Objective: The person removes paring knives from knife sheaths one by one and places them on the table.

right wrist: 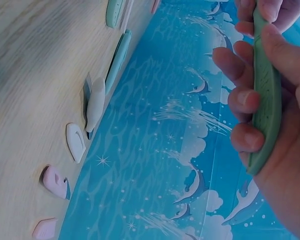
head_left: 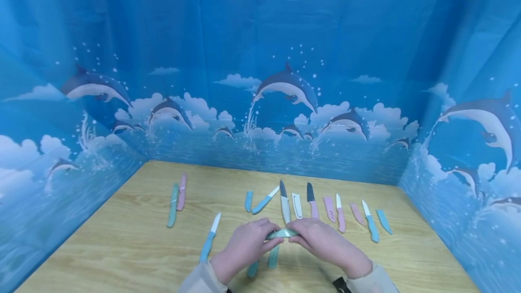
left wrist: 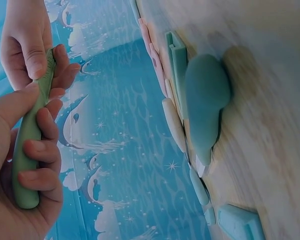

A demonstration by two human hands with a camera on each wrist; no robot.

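A green knife in its green sheath (head_left: 285,233) is held level above the table between both hands. My left hand (head_left: 250,241) grips its smooth handle (left wrist: 26,162), fingers curled round it. Around the slotted sheath (right wrist: 266,102) my right hand (head_left: 329,243) has its fingers and thumb curled. Handle and sheath meet where the fingertips come together, and no blade shows. Below the hands lie a teal-green sheath (head_left: 273,257) and a teal knife handle (head_left: 252,269), partly hidden by the left hand. A blue knife (head_left: 208,244) with a white blade lies left of that hand.
Two sheathed knives, green (head_left: 172,207) and pink (head_left: 182,192), lie at the left. Behind the hands runs a row of bare knives and sheaths, including a grey-handled knife (head_left: 285,205), a pink knife (head_left: 340,218) and a blue sheath (head_left: 384,221). Dolphin-print curtains (head_left: 228,35) enclose the table.
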